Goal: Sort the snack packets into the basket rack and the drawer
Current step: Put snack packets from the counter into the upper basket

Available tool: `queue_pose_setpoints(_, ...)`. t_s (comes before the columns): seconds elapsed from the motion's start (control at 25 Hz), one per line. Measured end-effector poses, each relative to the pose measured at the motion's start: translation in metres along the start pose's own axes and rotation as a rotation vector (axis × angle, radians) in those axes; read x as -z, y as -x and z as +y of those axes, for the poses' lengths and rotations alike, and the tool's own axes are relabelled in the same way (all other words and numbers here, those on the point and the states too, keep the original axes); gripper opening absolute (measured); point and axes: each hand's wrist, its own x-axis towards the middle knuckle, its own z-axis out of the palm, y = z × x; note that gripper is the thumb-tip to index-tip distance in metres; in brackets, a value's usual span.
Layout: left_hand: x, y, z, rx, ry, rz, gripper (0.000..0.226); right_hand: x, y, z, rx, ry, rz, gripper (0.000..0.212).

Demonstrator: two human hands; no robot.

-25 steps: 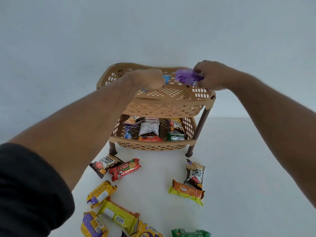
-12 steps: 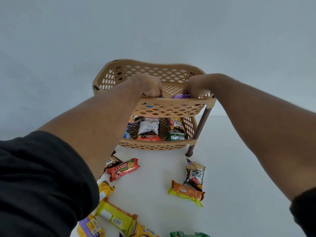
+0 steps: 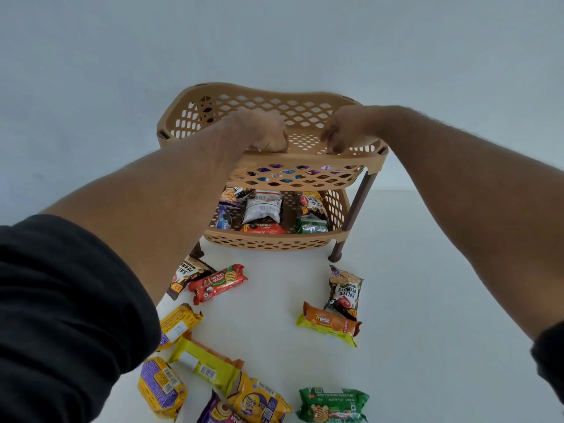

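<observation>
Tan perforated plastic forms the two-tier basket rack [image 3: 305, 160], and in the head view both hands reach into its top basket from the near side. The left hand [image 3: 262, 131] is curled over the near rim with its fingers tucked down inside; whether it holds anything cannot be told. The right hand [image 3: 346, 129] hangs just beside it over the same rim, fingers bent downward and loosely drawn together, with nothing visible between them. Directly below the two hands, purple and blue wrappers [image 3: 300, 172] show through the holes in the front wall of the top basket. Further beneath the hands, the lower basket holds several packets, among them a white pouch [image 3: 262, 207], a red packet [image 3: 264, 228] and a green one [image 3: 311, 225]. More snack packets lie on the white surface [image 3: 427, 300] nearer the person than the hands. Under the left forearm are a brown peanut packet [image 3: 186, 277], a red biscuit packet [image 3: 218, 282] touching it, and yellow packets [image 3: 180, 325] closer in. Under the right forearm side a salted peanuts packet [image 3: 345, 291] rests against an orange Treat packet [image 3: 329, 323]. A green packet [image 3: 332, 404] lies at the bottom edge. Black sleeves [image 3: 67, 315] cover both upper arms.
</observation>
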Motion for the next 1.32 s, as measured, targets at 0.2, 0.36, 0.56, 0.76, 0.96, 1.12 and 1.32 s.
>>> queue_pose_setpoints(0.2,-0.009,0.019,0.017,-0.150,0.295,0.485,0.027,-0.005,0.026,-0.008,0.050,-0.232,0.471,0.031)
queue_pose_setpoints(0.36,-0.052,0.063,0.034,-0.500,0.347,0.988,0.014,-0.039,0.067,-0.013,0.030,-0.421,0.861,0.028)
queue_pose_setpoints(0.56,-0.152,0.093,0.045,-0.756,0.360,0.888,0.021,-0.105,0.114,-0.008,-0.107,-0.570,1.232,0.012)
queue_pose_setpoints(0.76,-0.264,0.104,0.038,-0.740,0.194,0.458,0.023,-0.205,0.139,-0.005,-0.400,-0.717,1.237,0.014)
queue_pose_setpoints(0.96,-0.320,0.103,0.038,-0.650,0.002,0.166,0.038,-0.295,0.141,-0.019,-0.661,-0.769,0.688,0.038)
queue_pose_setpoints(1.12,-0.337,0.099,0.043,-0.641,-0.109,0.069,0.051,-0.321,0.133,-0.030,-0.787,-0.770,0.305,0.069)
queue_pose_setpoints(1.32,-0.345,0.097,0.046,-0.632,-0.249,0.081,0.054,-0.330,0.117,-0.037,-0.872,-0.790,0.123,0.093)
